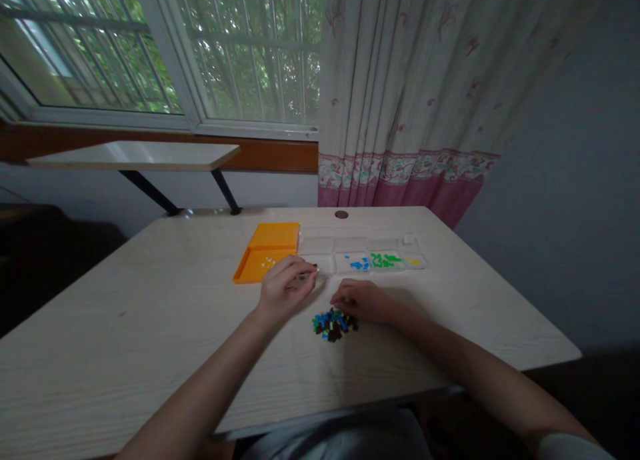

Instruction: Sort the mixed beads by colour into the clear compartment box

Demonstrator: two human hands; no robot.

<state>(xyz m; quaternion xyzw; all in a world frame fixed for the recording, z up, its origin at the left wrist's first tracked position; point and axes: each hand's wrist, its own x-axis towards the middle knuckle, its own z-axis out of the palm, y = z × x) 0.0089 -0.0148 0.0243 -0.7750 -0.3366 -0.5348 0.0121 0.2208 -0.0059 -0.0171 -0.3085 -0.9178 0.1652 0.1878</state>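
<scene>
A pile of small mixed pieces, blue, dark brown and green, lies on the table in front of me. My right hand rests at the pile's far right edge, fingers bent together; whatever they may pinch is hidden. My left hand is raised between the orange box and the pile, thumb and fingertips closed on a tiny white piece. Behind the hands lies a clear compartment case with its lid open. Blue pieces, green pieces and yellow pieces sit in separate compartments.
Left of the clear case stands an open orange box with several white pieces in it. A raised shelf on black legs is at the table's far left. A round cable hole sits near the back edge, before the curtain.
</scene>
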